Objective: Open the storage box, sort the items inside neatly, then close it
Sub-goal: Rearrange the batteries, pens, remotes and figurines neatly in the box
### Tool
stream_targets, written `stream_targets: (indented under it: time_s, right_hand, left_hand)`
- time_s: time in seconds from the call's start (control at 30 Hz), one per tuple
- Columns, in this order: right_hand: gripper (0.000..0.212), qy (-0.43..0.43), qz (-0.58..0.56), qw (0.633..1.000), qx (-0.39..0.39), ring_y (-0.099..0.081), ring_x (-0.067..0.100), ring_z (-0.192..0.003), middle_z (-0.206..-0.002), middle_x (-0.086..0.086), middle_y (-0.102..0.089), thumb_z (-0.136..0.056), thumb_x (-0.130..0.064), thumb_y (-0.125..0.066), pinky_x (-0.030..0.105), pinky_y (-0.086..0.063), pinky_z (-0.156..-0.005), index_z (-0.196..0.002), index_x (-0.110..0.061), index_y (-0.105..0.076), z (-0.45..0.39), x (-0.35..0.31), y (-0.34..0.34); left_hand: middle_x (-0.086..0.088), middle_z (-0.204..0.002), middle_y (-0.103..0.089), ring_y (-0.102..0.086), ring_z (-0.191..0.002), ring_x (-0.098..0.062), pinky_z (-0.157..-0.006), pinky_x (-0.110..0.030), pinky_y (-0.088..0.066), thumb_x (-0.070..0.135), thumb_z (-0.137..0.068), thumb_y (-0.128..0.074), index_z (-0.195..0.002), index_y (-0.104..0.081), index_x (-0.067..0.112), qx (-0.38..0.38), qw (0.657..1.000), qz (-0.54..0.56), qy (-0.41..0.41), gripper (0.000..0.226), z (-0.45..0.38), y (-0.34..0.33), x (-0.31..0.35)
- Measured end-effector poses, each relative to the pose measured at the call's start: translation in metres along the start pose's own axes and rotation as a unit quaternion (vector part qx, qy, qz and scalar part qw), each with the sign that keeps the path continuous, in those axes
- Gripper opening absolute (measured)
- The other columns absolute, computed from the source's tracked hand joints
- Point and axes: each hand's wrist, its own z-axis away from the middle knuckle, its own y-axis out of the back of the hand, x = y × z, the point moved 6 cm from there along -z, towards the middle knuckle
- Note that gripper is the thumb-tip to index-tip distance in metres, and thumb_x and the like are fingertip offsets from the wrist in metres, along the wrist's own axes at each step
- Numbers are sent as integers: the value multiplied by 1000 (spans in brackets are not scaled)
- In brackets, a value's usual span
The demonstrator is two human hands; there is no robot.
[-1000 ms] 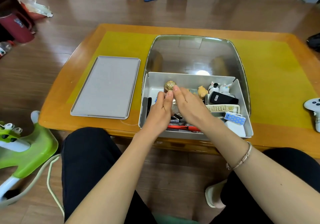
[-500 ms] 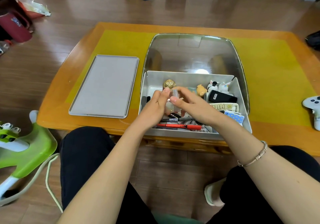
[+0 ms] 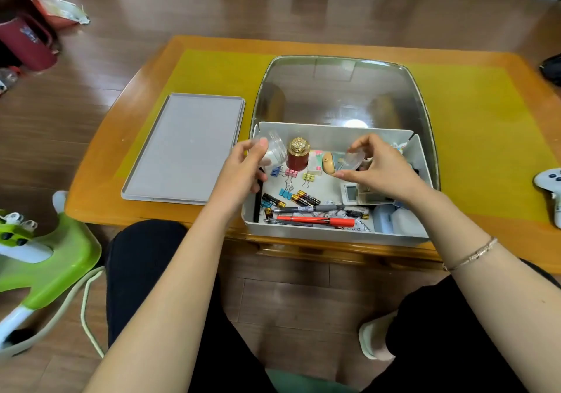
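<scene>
The open grey storage box sits at the table's near edge, and its grey lid lies flat to the left. My left hand holds a small clear plastic cup over the box's left end. My right hand pinches a clear plastic lid over the box's right half. Inside lie a red jar with a gold cap, coloured binder clips, several batteries, a red pen, a grey pen and a small figurine.
A shiny metal tray lies under and behind the box on the yellow mat. A white game controller rests at the table's right edge. A green and white plastic toy stands on the floor at my left. My knees are under the table edge.
My hands were together over the box's middle. They have moved apart, the left one with the clear cup and the right one with its clear lid, uncovering the items on the box's floor.
</scene>
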Motion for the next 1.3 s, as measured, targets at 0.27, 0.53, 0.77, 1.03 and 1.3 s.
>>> stream_targets:
  time_s: [0.27, 0.53, 0.77, 1.03, 1.3]
  right_hand:
    - [59, 69, 150, 985, 48, -41, 28, -122, -129, 8, -49, -72, -30, -80, 38, -33, -100, -121, -13, -51, -19, -14, 7]
    - [22, 137, 247, 959, 12, -53, 26, -104, -99, 2, -67, -85, -31, -67, 37, -35, -90, -103, -19, -66, -8, -40, -34]
    - [24, 137, 246, 958, -53, -61, 25, -97, -103, 6, -69, -91, -31, -58, 35, -48, -83, -109, -19, -67, -15, -53, -88]
    - [12, 104, 216, 964, -115, -61, 27, -91, -95, 7, -67, -88, -20, -61, 32, -46, -72, -97, -16, -66, -17, -48, -118]
    - [6, 15, 8, 997, -76, -58, 7, -69, -72, -4, -64, -85, -9, -66, 31, -53, -79, -82, -14, -65, -11, -37, -95]
  left_hand:
    - [13, -124, -48, -55, -107, -3, -69, -4, -47, 17, -80, -77, -134, -36, 26, 103, 990, 7, -92, 68, 8, 19, 1]
    - [9, -126, -43, -51, -116, -7, -74, -4, -46, 7, -80, -75, -132, -34, 18, 148, 976, -9, -160, 67, 12, 22, -2]
    - [16, -129, -36, -45, -124, -8, -82, -15, -52, 5, -82, -71, -134, -30, 24, 137, 977, -26, -162, 69, 7, 17, -19]
    - [7, -136, -40, -41, -128, -12, -102, -34, -47, 7, -80, -74, -139, -31, 21, 146, 964, -136, -174, 75, 6, 13, -26]
    - [1, -136, -44, -37, -127, -13, -99, -20, -37, 10, -79, -76, -137, -38, 20, 157, 943, -223, -190, 70, 4, 10, -23]
